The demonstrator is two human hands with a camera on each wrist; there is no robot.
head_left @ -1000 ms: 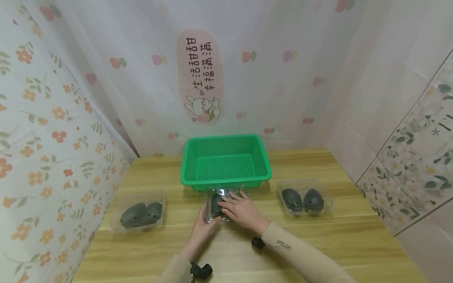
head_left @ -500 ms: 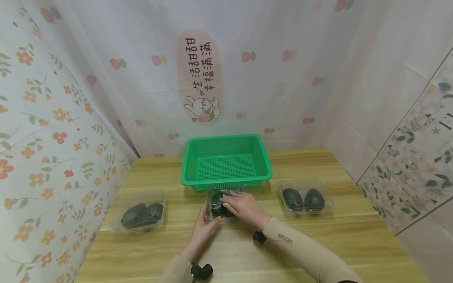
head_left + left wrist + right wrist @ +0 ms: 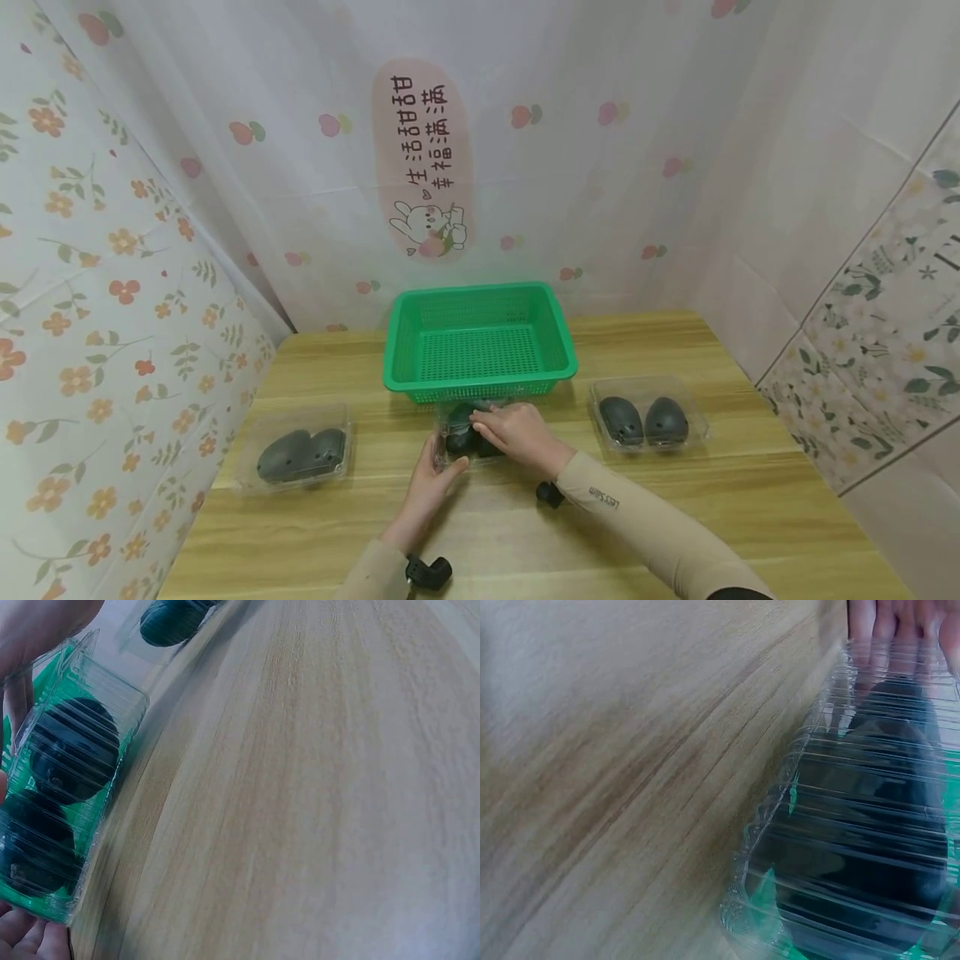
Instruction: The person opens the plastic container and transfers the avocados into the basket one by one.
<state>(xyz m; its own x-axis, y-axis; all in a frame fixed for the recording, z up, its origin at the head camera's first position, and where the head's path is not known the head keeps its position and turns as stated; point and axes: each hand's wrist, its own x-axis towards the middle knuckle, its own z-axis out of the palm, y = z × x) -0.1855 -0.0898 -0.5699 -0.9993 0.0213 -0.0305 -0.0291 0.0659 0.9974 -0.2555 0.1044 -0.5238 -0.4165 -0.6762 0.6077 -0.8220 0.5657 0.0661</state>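
Note:
A clear plastic clamshell box (image 3: 467, 454) sits in front of the green basket, with dark egg-shaped objects (image 3: 75, 750) inside it. My left hand (image 3: 429, 483) grips the box's left end, thumb along the near side; its fingers (image 3: 885, 630) show past the end of the box in the right wrist view. Over the right part of the lid lies my right hand (image 3: 521, 433), its fingers reaching left across the plastic and pressing on it. In the left wrist view, the right hand (image 3: 45, 634) bends over the far end of the box. Part of the contents is hidden beneath this hand.
A green perforated basket (image 3: 395, 387) stands at the back of the wooden table (image 3: 495, 550). Similar clear boxes lie at the left (image 3: 243, 467) and at the right (image 3: 693, 429), each with two dark egg-shaped objects. Patterned curtains (image 3: 600, 183) close off the back and sides.
My right hand's fingers, spread flat on the lid a second ago, have drawn closer together and slid slightly right, uncovering more of the lid. The left hand stays at the box's left end.

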